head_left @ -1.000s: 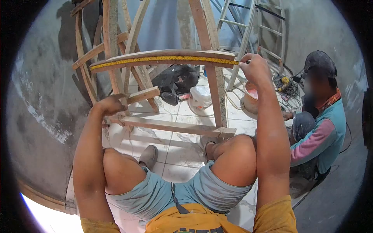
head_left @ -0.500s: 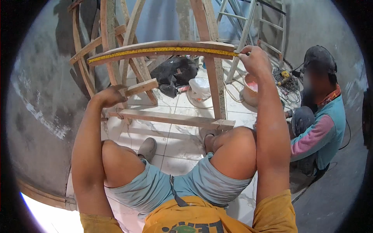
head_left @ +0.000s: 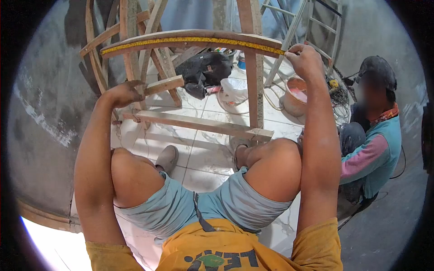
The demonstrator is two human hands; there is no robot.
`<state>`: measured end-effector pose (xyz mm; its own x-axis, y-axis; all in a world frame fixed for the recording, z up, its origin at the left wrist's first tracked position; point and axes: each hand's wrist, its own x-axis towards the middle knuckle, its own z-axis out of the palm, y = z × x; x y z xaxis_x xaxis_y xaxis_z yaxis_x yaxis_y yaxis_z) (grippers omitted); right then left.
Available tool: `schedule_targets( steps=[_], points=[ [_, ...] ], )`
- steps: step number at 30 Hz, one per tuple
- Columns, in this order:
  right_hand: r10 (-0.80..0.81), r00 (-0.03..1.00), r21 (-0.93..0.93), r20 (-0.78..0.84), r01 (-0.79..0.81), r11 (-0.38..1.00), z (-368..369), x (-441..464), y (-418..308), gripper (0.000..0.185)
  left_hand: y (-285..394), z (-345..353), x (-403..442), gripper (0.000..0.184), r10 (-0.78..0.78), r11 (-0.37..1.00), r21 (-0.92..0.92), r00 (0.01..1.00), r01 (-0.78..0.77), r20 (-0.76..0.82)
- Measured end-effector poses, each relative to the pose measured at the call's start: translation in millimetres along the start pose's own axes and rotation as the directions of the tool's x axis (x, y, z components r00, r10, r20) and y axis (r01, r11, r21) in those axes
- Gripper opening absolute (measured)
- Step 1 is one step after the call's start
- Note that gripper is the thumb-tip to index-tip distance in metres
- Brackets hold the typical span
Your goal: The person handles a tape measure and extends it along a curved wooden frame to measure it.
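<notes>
A yellow measuring tape (head_left: 181,39) runs along the front edge of a curved wooden board (head_left: 203,34), the top piece of a wooden frame. My right hand (head_left: 307,61) pinches the tape's right end at the board's right tip. Lower down on the left, my left hand (head_left: 123,93) is wrapped round the end of a short wooden block (head_left: 165,85) that sticks out of the frame. A lower crossbar (head_left: 199,125) joins the frame's legs near the floor.
A person (head_left: 373,135) crouches at the right by a coil of cable (head_left: 339,97). Behind the frame are a black bag (head_left: 208,72), a white sack (head_left: 234,90), an orange bucket (head_left: 296,97) and a metal ladder (head_left: 287,43). Grey walls curve round both sides.
The board, tape and frame appear higher in the view. My right hand shows slightly higher and further right, still at the tape's end; my left hand also appears higher, still at the block.
</notes>
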<state>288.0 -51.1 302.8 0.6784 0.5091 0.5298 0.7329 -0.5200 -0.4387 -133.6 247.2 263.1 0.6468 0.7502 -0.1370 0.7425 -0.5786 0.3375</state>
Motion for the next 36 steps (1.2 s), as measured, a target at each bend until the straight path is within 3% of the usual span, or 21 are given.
schedule_targets(
  steps=[2, 6, 8, 24, 26, 36],
  points=[
    [0.042, 0.999, -0.118, 0.019, -0.039, 0.992, -1.7, -0.7, -2.8, 0.030, 2.3, -0.5, -1.0, 0.079, -0.023, 1.000, -0.017, 1.000, 0.023, 0.001],
    [-0.011, 1.000, -0.124, 0.016, 0.013, 0.992, 1.8, 2.5, 1.4, 0.030, 5.4, -2.4, -1.4, 0.081, -0.039, 0.999, -0.005, 0.999, 0.039, 0.005],
    [-0.018, 1.000, -0.016, -0.001, 0.018, 1.000, -0.4, -0.3, 0.0, 0.030, 2.6, -3.0, 0.1, 0.082, -0.029, 0.998, -0.051, 0.999, 0.030, 0.019],
    [-0.044, 0.999, -0.058, -0.029, 0.042, 0.997, 4.5, 3.6, 3.9, 0.032, -3.0, -2.6, 2.9, 0.079, -0.031, 0.999, 0.031, 0.999, 0.031, 0.011],
    [0.022, 0.999, -0.110, 0.043, -0.017, 0.994, 3.2, 6.7, 3.5, 0.034, -2.2, -3.7, 2.9, 0.078, -0.040, 0.998, 0.045, 0.999, 0.039, 0.024],
    [0.012, 0.999, -0.111, 0.045, -0.007, 0.994, 2.3, 5.1, 3.1, 0.035, -5.8, -0.9, 6.0, 0.079, -0.038, 0.999, 0.024, 0.999, 0.038, 0.001]
  ],
)
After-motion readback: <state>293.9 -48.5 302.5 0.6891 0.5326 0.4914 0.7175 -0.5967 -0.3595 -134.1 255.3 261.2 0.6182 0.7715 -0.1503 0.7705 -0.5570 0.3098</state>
